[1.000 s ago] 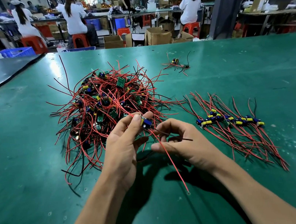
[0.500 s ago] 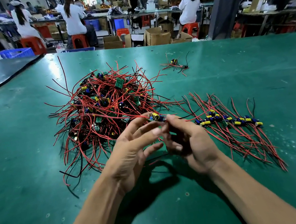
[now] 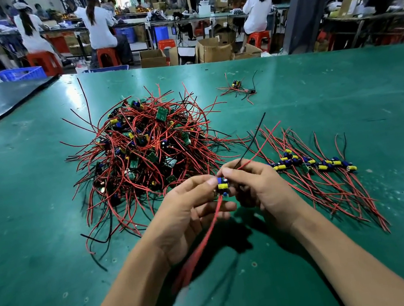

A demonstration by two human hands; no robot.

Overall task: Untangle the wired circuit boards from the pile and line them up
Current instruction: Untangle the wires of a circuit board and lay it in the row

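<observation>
Pinched between thumb and forefinger of the left hand (image 3: 186, 215) and the curled fingertips of the right hand (image 3: 261, 191), just above the matt green tabletop (image 3: 344, 95): a small circuit board (image 3: 223, 186) with a yellow cylindrical capacitor and blue parts. Long axis roughly upright. Trailing from its near end, a blurred pair of red wires (image 3: 207, 233), aimed back at the wearer; from its far end, a thin black wire (image 3: 252, 142) and a red one, slanting up to the far right. Half a second ago held flatter and farther out, with no wires hanging near. Just right, a row of freed boards (image 3: 312, 163), wires fanned nearward. Left and beyond, a bristly tangled pile (image 3: 142, 146) of red and black wires and green boards. Farther back, a lone stray board (image 3: 236, 84).
</observation>
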